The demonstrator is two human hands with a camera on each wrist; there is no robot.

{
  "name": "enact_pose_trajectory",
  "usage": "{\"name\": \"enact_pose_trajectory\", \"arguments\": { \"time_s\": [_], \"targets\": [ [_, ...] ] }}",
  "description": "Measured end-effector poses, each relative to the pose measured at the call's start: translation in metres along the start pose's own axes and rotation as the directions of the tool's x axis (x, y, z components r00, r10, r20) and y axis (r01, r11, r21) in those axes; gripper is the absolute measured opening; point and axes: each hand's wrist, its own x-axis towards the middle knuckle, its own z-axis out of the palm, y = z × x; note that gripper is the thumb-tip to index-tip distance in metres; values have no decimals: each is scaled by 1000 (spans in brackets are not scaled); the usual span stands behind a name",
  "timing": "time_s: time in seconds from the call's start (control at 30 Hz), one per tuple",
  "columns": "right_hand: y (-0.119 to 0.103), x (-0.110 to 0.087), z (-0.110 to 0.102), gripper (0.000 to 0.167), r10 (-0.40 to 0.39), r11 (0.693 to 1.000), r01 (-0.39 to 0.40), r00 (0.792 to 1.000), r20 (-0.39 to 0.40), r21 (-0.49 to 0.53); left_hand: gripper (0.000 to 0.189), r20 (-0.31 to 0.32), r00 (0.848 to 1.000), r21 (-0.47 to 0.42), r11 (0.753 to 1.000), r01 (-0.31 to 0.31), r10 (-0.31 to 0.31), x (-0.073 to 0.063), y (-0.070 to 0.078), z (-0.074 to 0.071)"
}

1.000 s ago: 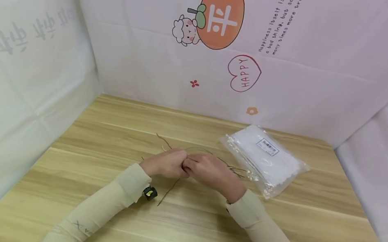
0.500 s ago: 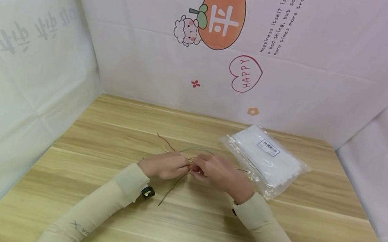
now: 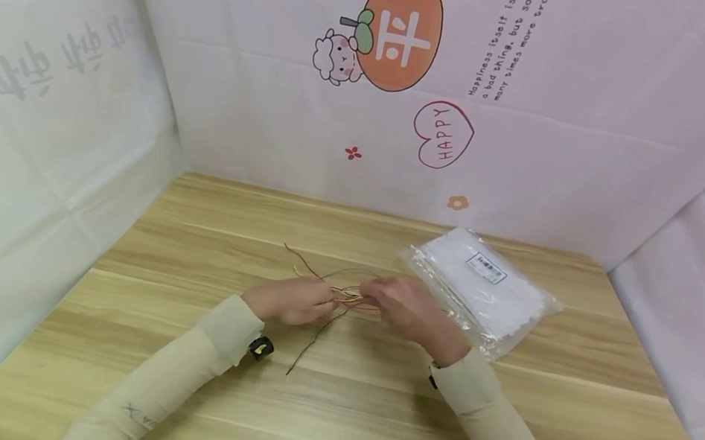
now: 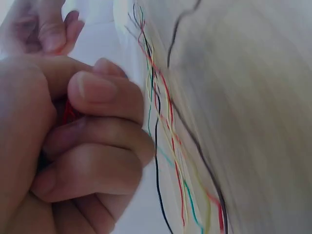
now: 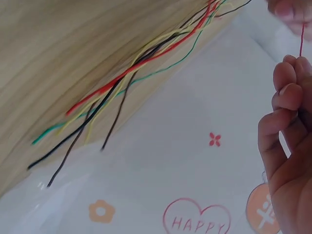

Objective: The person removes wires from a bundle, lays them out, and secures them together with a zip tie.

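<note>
Over the middle of the table, my left hand (image 3: pixel 295 301) has its fingers curled round a red wire (image 4: pixel 69 114), partly hidden in its grip. To its right, my right hand (image 3: pixel 408 307) pinches the same thin wire between thumb and fingertips. In the right wrist view a short length of this red wire (image 5: pixel 302 41) runs taut between the two hands. Beneath them, a loose bundle of thin wires (image 5: pixel 141 61) in red, black, yellow, green and brown lies on the table, its ends fanned out. One dark wire (image 3: pixel 310 349) trails toward the front.
A clear plastic bag (image 3: pixel 489 277) with white contents and a barcode label lies at the back right of the wooden table (image 3: pixel 325 412). Printed white cloth (image 3: pixel 260 109) hangs at the back and both sides. A black device (image 3: pixel 262 347) sits at the left wrist.
The hands were together one second ago and are now apart. My right hand has moved right and slightly back, the left slightly left, uncovering wires between them.
</note>
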Motion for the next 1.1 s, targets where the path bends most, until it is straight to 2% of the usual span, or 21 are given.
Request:
{"name": "enact_pose_trajectory", "arguments": {
  "time_s": [0.1, 0.2, 0.3, 0.43, 0.63, 0.87, 1.1],
  "targets": [
    [10, -8, -2, 26, 41, 999, -41, 999, -4, 5, 49, 12, 999, 15, 999, 48, -49, -7, -9, -1],
    [17, -13, -3, 23, 50, 999, -50, 999, -5, 13, 51, 22, 997, 26, 997, 67, -67, -14, -16, -1],
    [21, -15, -4, 23, 61, 998, -62, 998, 17, 13, 51, 34, 998, 25, 999, 45, -46, -18, -20, -2],
    [26, -19, -5, 28, 115, 993, -115, 992, 50, 4, 51, 31, 999, 25, 1000, 19, -19, -22, -22, -6],
    [34, -24, -7, 26, 154, 987, -155, 987, 55, 26, 44, 23, 1000, 19, 1000, -16, 16, -27, -26, -12],
    [39, -29, -6, 23, 143, 989, -145, 988, 53, 35, 48, 22, 1000, -79, 997, 15, -13, -30, -34, -18],
    [41, -31, -6, 24, 162, 986, -164, 984, 75, 32, 46, 18, 1000, -107, 994, 3, -1, -35, -38, -24]
  ]
}}
